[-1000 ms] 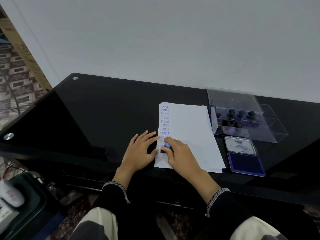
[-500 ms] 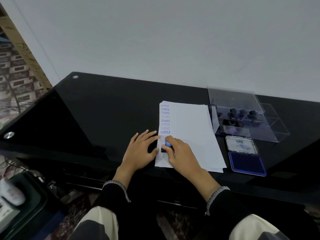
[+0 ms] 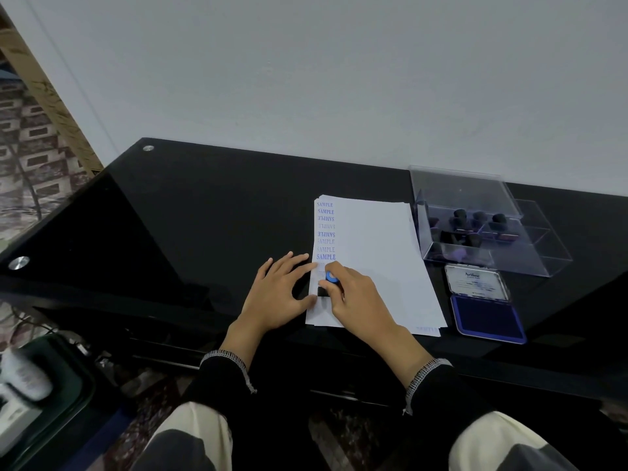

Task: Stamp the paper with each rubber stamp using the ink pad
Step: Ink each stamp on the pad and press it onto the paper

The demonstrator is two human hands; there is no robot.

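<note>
A black rubber stamp (image 3: 325, 289) with a blue round top stands on the white paper (image 3: 373, 260), pinched in the right hand (image 3: 356, 294). The left hand (image 3: 278, 290) lies flat, fingers spread, on the paper's left edge. Blue "SAMPLE" prints (image 3: 325, 232) run down that edge on the black desk (image 3: 204, 215).

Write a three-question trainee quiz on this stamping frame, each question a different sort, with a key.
1. True or false: the right hand grips the stamp on the paper.
2. The ink pad is: A) shut, B) open, C) inside the box.
3. Fill in: the prints on the paper read ____.

Key:
1. True
2. B
3. SAMPLE
</note>
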